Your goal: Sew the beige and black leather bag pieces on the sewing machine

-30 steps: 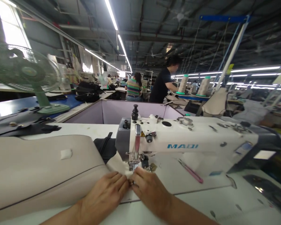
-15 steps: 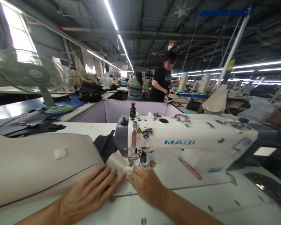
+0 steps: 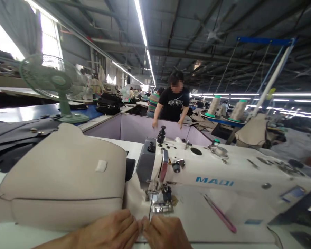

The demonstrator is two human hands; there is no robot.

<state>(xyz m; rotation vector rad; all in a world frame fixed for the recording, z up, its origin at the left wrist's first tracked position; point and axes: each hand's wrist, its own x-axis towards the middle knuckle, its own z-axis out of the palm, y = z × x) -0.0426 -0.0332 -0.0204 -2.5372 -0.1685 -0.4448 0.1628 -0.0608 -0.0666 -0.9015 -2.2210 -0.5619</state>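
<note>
A large beige leather-like cover (image 3: 67,169) with dark seam lines and a small white tab (image 3: 101,166) spreads across the left of the sewing machine bed. Its narrow right part runs up beside the presser foot (image 3: 160,206) of the white sewing machine (image 3: 212,173). My left hand (image 3: 115,226) is closed, its fingertips pinching the cover's near edge in front of the foot. Right beside it, my right hand (image 3: 166,231) is also closed in a pinch on that edge. The fingertips of both hands almost touch and hide the bit of material between them.
Pink-handled tweezers (image 3: 220,212) lie on the machine bed to the right. A green fan (image 3: 58,83) stands at left behind dark cut pieces (image 3: 15,138). Thread cones (image 3: 214,105) sit at the back right. Beyond the lilac partition (image 3: 145,128), a person in black (image 3: 172,103) leans forward.
My left hand has gone from lying flat to pinching. Both hands and the cover's edge are nearer to me, away from the foot. The view has shifted; the person opposite has turned and leaned in.
</note>
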